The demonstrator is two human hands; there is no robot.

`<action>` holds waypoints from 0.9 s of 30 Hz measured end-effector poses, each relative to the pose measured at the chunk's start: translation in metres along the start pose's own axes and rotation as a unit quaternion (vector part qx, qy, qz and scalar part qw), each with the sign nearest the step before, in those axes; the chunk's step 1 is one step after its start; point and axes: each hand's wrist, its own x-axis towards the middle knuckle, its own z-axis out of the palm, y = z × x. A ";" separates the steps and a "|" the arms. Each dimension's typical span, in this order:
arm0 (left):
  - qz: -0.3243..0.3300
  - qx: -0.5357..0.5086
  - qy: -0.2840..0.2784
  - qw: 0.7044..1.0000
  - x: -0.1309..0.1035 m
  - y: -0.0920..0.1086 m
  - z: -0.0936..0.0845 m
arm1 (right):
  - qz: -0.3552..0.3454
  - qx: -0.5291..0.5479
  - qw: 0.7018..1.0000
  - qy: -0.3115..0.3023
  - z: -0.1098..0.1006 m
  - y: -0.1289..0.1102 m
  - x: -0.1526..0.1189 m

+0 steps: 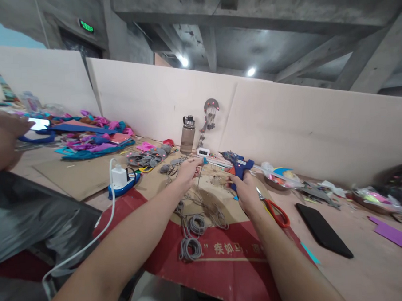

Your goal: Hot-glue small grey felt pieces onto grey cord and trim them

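Between the fingertips of my left hand is a small blue piece, too small to name surely, and a thin grey cord hangs below it. My right hand is wrapped around the handle of a blue hot glue gun, whose nozzle points left toward the blue piece. Coiled grey cord lies below my hands on the red and brown cardboard. Scissors with red-orange handles lie beside my right forearm.
A bottle and a small white clock-like device stand by the partition. A charger on a blue power strip trails a white cable. At right lies a black phone. Another person's hand is far left.
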 end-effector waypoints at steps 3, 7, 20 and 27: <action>0.011 0.010 0.018 1.000 0.001 0.000 -0.001 | -0.025 0.002 0.999 -0.035 0.004 -0.006 -0.007; 0.031 0.029 0.025 0.999 -0.001 0.000 -0.001 | -0.052 -0.062 0.995 -0.063 0.009 -0.010 -0.012; 0.059 0.069 0.021 0.996 0.000 -0.005 0.000 | -0.115 -0.393 0.912 -0.035 0.008 -0.026 -0.023; 0.073 0.089 0.025 0.993 -0.003 -0.005 0.001 | -0.082 -0.427 0.900 -0.032 0.012 -0.026 -0.023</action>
